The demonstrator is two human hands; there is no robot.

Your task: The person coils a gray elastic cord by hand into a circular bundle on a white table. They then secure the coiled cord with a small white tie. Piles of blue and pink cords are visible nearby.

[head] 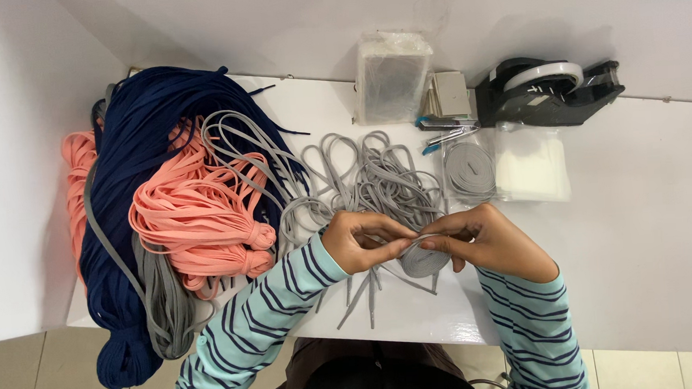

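My left hand: my left hand (362, 242) sits just below the middle of the frame, fingers pinched together on the grey lace coil (423, 257), thumb and forefinger pressing its upper edge
My right hand: my right hand (486, 241) is right of it, fingertips meeting those of the other hand, closed on the same coil from the right side
Grey lace coil: a small flat wound bundle of grey lace, held between both hands just above the near edge of the white table (646, 202); loose grey ends hang from it down toward the table's lower edge
Loose grey laces: a tangled heap of loose grey laces (369, 181) lies on the table right behind my hands, in the centre of the frame
Pink laces: a bunch of pink laces (197, 218) lies left of centre, knotted at its right end, close to my left wrist
Navy laces: a big mass of navy laces (141, 134) fills the upper left and trails down off the table's left corner
Bagged coil: a finished grey coil in a clear bag (469, 168) lies above my right hand, beside a stack of clear bags (530, 169)
Tape dispenser: a black tape dispenser (550, 89) stands at the upper right against the wall
Clear box: a clear plastic box (391, 78) stands at the top centre
Sleeves: my sleeves are pale blue with dark stripes
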